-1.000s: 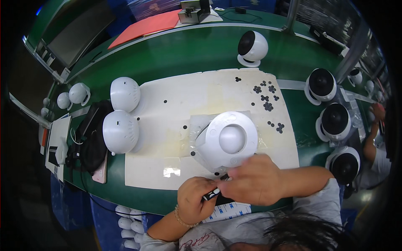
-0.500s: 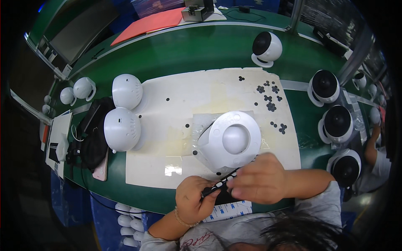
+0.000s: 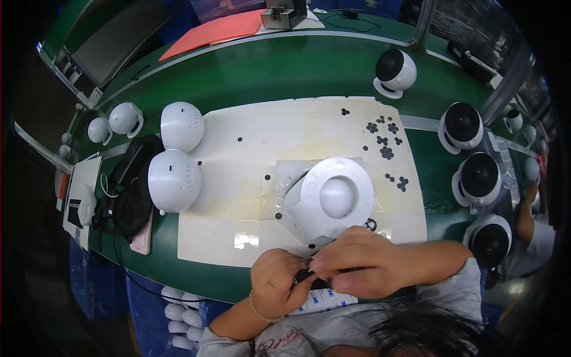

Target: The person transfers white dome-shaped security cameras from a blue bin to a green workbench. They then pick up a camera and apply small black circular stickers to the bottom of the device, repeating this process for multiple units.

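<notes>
In front of my body, my left hand [image 3: 278, 282] is closed on a thin black strip [image 3: 302, 275], most of which the fingers cover. My right hand [image 3: 366, 262] reaches over from the right, its fingertips pinched at the same strip; what exactly lies between them is hidden. Just beyond both hands, a white rounded device housing [image 3: 297, 208] rests with its ring-shaped base facing up. A small black ring-like piece [image 3: 370, 225] shows beside that base, next to my right hand. Beneath my hands lies a white sheet with blue print [image 3: 327, 301].
A pale cardboard mat [image 3: 238, 178] bears scattered small black discs [image 3: 386, 153]. White devices [image 3: 173, 181] stand left; black-faced ones [image 3: 479, 174] line the right, another [image 3: 397, 72] at the back. A black bag [image 3: 134, 208] lies left. Another person's arm [image 3: 526, 208] shows far right.
My right hand has moved slightly left and down, its fingers now covering most of the strip. The black ring-like piece beside the base has come into sight. The view has shifted a little.
</notes>
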### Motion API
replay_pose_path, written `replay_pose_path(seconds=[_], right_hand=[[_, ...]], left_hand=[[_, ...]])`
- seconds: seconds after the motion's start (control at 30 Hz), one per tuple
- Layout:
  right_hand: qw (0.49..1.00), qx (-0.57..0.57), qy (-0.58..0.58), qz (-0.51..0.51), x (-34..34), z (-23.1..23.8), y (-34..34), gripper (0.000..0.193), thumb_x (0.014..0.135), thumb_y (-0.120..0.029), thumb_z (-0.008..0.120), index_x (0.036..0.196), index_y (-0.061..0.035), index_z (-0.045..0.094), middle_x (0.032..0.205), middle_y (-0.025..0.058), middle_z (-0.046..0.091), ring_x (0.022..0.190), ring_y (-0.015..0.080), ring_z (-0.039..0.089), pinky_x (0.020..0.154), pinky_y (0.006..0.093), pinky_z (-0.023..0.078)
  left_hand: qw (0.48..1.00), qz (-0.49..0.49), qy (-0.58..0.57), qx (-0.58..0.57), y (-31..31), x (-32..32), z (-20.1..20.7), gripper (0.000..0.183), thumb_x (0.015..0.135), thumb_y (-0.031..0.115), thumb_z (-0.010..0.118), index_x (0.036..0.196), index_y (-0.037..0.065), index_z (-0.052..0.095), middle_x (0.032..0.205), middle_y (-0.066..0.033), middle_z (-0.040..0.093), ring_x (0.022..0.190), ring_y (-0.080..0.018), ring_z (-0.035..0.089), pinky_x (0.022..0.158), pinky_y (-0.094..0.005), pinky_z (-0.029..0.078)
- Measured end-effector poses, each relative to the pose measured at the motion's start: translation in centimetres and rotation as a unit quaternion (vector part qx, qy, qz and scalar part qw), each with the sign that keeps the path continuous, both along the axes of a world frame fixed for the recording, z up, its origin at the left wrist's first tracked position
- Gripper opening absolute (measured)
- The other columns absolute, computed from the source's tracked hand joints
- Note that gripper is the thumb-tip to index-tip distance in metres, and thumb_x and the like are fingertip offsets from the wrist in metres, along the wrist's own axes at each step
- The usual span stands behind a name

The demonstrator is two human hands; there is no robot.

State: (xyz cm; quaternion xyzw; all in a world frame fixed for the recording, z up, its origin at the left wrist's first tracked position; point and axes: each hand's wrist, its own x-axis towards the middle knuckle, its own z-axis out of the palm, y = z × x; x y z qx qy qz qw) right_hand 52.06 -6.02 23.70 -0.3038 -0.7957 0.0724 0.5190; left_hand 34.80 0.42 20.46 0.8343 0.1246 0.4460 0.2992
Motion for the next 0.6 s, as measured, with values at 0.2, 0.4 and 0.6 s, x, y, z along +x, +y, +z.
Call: replay_pose_path(seconds=[0.2,0.4,0.6], right_hand=[[0.992,0.101,-0.068,0.042,-0.4,-0.5,-1.5,0.034,0.075,-0.01,0.059,0.109,-0.0116,0.055,0.102,0.0098,0.053,0.083,0.0232,0.055,0.064,0.0328,0.043],[0.984,-0.069,0.099,-0.127,3.9,0.0,0.4,0.048,0.075,0.011,0.051,0.119,-0.0014,0.035,0.103,0.0143,0.051,0.079,0.0185,0.054,0.067,0.0268,0.043],[0.963,-0.158,0.191,-0.103,5.2,1.4,2.9,0.058,0.079,0.009,0.046,0.131,-0.0021,0.022,0.111,0.0143,0.042,0.078,0.0106,0.049,0.065,0.0215,0.041]], left_hand=[[0.999,-0.003,0.031,-0.033,-0.2,-0.1,-0.2,0.024,0.061,0.009,0.067,0.083,0.003,0.06,0.081,-0.01,0.06,0.069,-0.0268,0.056,0.062,-0.0349,0.044],[0.989,0.013,0.1,0.105,0.5,0.7,0.0,0.023,0.061,0.009,0.06,0.084,0.007,0.06,0.117,-0.0186,0.049,0.109,-0.0383,0.042,0.085,-0.0441,0.036],[0.983,0.004,0.133,0.125,-0.1,0.4,-0.2,0.024,0.063,0.007,0.052,0.086,0.008,0.06,0.12,-0.0128,0.052,0.118,-0.0321,0.04,0.091,-0.0474,0.03]])
